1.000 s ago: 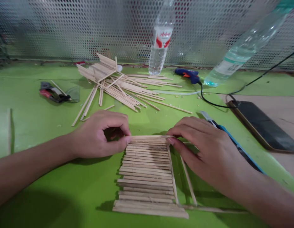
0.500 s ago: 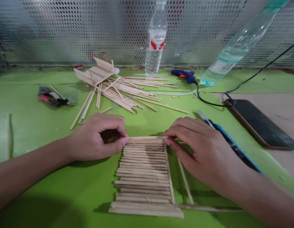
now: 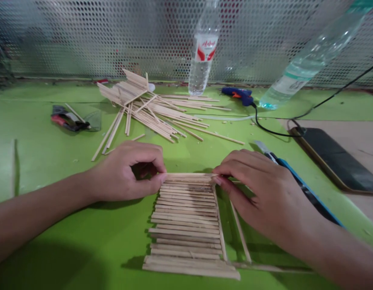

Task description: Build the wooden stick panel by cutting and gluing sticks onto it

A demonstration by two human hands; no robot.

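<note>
A panel of thin wooden sticks [image 3: 186,219], laid side by side on a stick frame, rests on the green table in front of me. Across its far edge runs one wooden stick [image 3: 189,175]. My left hand [image 3: 132,173] pinches the left end of that stick between thumb and index finger. At the opposite end, my right hand [image 3: 249,185] grips it with thumb and fingertips. The bare part of the frame [image 3: 241,231] extends to the right, partly beneath my right hand and forearm.
Behind lies a pile of loose sticks [image 3: 156,110]. A water bottle [image 3: 204,50], a blue glue gun [image 3: 239,95] and a tilted bottle [image 3: 301,72] stand or lie farther back. To the right are a utility knife [image 3: 303,185] and a phone [image 3: 340,159]; pliers [image 3: 67,119] lie left.
The view has shifted slightly, so everything appears a little farther right. Both hands keep their pinch on the stick at the panel's far edge.
</note>
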